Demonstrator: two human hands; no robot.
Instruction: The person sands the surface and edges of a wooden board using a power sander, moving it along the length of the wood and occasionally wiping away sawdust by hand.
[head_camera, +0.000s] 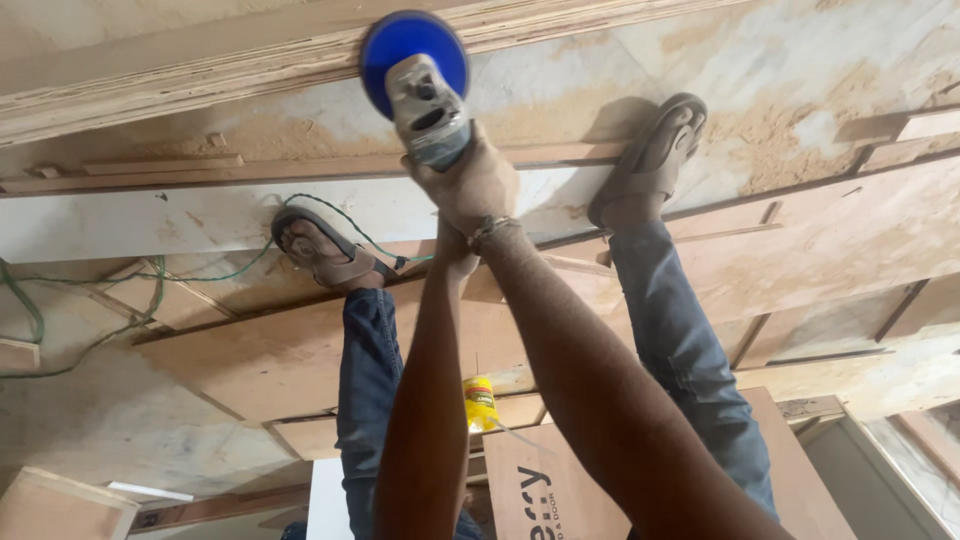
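Head view, upside-down: floor at top of frame, legs running down toward bottom.

Angle grinder, grey body with blue disc guard, held out at arm's length, disc end just beside the edge of a long plywood board lying across the top of frame; contact between disc and board cannot be told.

Right hand clenched around rear of grinder body, dusted with sawdust, band at the wrist. Left hand tucked under and behind the right, mostly hidden; seems closed near the right wrist or the tool's tail, but exact grip cannot be told.

Two feet in brown sandals planted on the floor: left foot on a white panel, right foot near a thin wooden strip. Blue jeans on both legs.

Green cable trailing over the floor from left edge toward the left foot, passing just beside the sandal.

Sawdust spread thick on the floor around the right foot and along the board.

Plywood sheets and offcuts stacked around the legs. Small yellow bottle with red cap between the legs, well apart from the grinder. Printed plywood piece at bottom centre.
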